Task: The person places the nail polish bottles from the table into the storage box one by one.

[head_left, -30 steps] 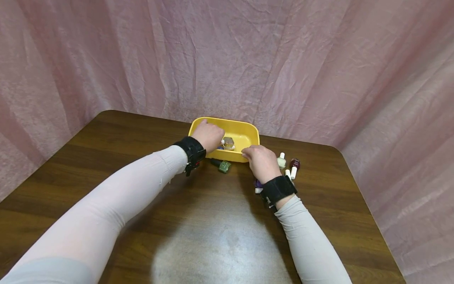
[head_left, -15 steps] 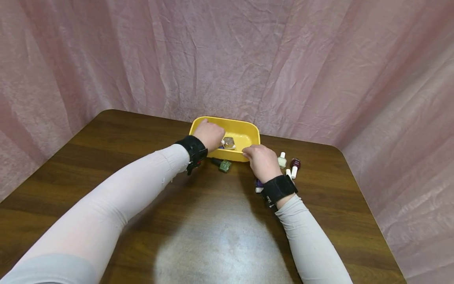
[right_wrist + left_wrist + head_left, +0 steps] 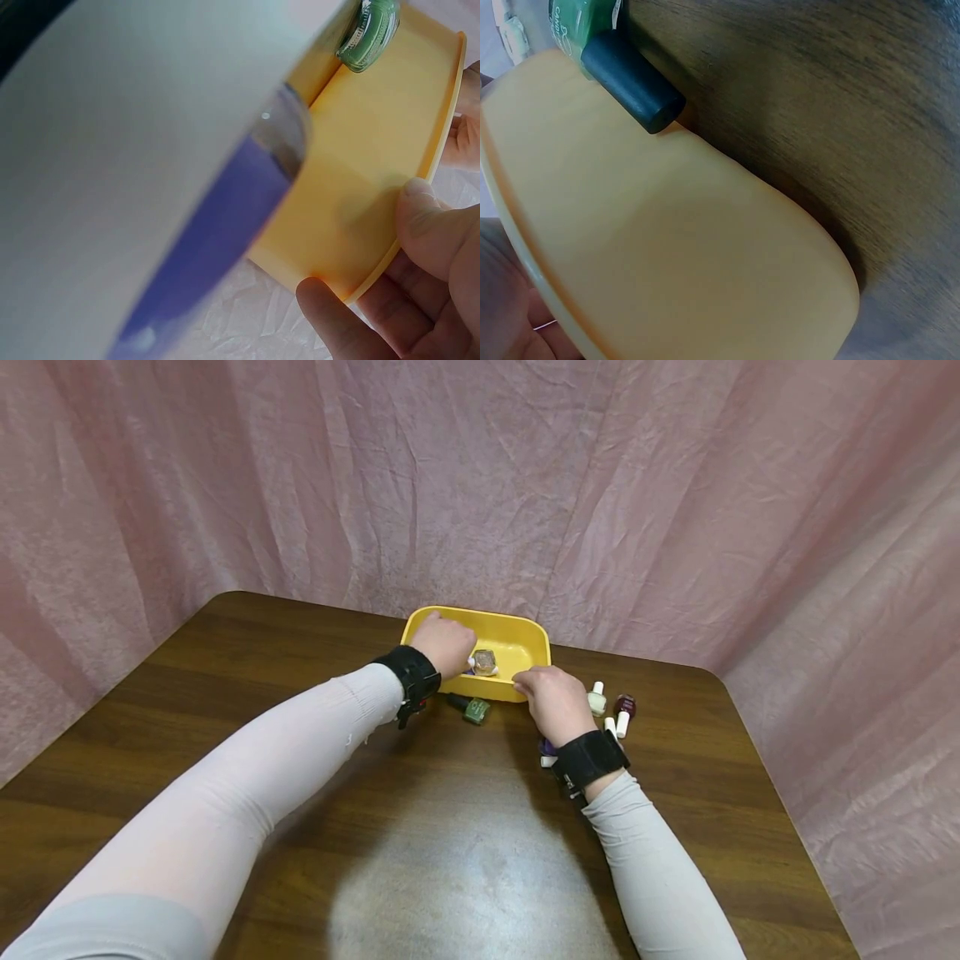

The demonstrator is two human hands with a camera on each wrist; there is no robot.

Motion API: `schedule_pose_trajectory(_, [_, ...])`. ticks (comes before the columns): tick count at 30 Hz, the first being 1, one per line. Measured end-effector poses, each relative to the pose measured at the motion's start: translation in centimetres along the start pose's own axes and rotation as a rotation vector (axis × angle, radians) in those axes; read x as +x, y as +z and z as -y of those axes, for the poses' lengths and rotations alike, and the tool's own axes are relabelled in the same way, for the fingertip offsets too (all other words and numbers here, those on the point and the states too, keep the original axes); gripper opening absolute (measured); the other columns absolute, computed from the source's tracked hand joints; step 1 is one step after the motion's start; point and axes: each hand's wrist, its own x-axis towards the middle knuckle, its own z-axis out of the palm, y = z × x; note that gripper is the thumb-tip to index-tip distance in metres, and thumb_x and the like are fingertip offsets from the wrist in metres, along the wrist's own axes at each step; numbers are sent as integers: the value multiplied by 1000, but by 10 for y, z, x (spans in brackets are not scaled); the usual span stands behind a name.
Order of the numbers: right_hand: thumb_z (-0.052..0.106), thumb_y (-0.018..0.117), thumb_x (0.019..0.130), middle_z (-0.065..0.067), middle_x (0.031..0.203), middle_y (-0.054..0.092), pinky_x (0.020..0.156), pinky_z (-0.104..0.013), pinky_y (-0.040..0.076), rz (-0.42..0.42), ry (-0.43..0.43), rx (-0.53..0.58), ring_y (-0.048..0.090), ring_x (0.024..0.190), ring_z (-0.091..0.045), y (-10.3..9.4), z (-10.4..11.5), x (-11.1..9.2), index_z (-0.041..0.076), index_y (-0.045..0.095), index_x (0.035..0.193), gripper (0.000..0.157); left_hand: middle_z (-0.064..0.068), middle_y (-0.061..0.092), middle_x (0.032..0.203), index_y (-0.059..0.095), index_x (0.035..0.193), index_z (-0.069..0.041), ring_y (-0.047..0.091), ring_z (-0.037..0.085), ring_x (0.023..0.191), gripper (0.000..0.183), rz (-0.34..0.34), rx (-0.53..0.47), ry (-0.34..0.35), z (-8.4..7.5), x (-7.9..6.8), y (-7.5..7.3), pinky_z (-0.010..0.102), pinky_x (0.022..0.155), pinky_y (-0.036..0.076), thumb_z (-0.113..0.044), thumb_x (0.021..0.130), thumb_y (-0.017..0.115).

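Note:
A yellow plastic bin (image 3: 495, 691) stands near the table's back edge. My right hand (image 3: 557, 702) grips its near right corner, thumb (image 3: 421, 199) on the outer wall and fingers curled over the rim. Over the bin's left part is my left hand (image 3: 444, 645), reaching in with bent fingers; whether they hold something is hidden. Beside that hand, a clear faceted nail polish bottle (image 3: 485, 662) lies in the bin with white caps near it. A green nail polish bottle (image 3: 476, 711) with a black cap (image 3: 634, 82) lies on the table against the bin's front wall.
Right of my right hand lie a pale nail polish bottle (image 3: 597, 703), a dark red one (image 3: 626, 706) and another white cap (image 3: 610, 725). A purple bottle (image 3: 225, 217) sits partly hidden by the right wrist. Pink curtains (image 3: 480, 485) hang behind the wooden table (image 3: 300, 860).
Both hands stay almost where they were, and the bin does too. The clear bottle inside looks slightly turned beside my left hand.

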Motion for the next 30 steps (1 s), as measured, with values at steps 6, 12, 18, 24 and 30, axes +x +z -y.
schedule_pose_trajectory(6, [12, 77, 104, -9, 101, 81, 85, -51, 61, -9, -7, 8, 76, 97, -31, 0, 0, 0, 8, 85, 110, 11, 4, 74, 82, 78, 91, -11, 67, 22, 78, 21, 12, 6, -7, 0, 2, 1, 47, 91, 49, -29, 100, 83])
schedule_pose_trajectory(12, [12, 77, 104, -9, 101, 81, 84, -51, 61, -12, -5, 11, 76, 97, -31, 1, -1, 0, 8, 85, 110, 11, 4, 73, 81, 79, 91, -10, 66, 22, 78, 22, 16, 4, -11, 0, 4, 1, 48, 92, 49, -30, 100, 83])
schedule_pose_trajectory(18, [13, 77, 105, -9, 102, 81, 85, -50, 61, -3, 1, 9, 76, 97, -30, 0, -1, 0, 8, 85, 111, 12, 4, 73, 81, 79, 91, -9, 65, 23, 78, 22, 18, -13, -15, 1, 4, 2, 47, 92, 48, -29, 100, 83])
schedule_pose_trajectory(24, [13, 77, 105, -9, 101, 81, 84, -50, 61, 2, 2, 7, 76, 96, -30, 0, 0, 1, 8, 86, 111, 12, 5, 74, 83, 78, 91, -9, 66, 23, 79, 20, 19, -25, -16, 1, 5, 3, 47, 92, 50, -26, 100, 82])
schedule_pose_trajectory(30, [12, 77, 105, -8, 98, 80, 83, -49, 60, 6, 4, 5, 75, 93, -30, 1, -1, 2, 8, 85, 110, 11, 5, 74, 82, 77, 89, -9, 66, 23, 79, 19, 26, -42, -22, 2, 5, 4, 49, 97, 51, -24, 100, 80])
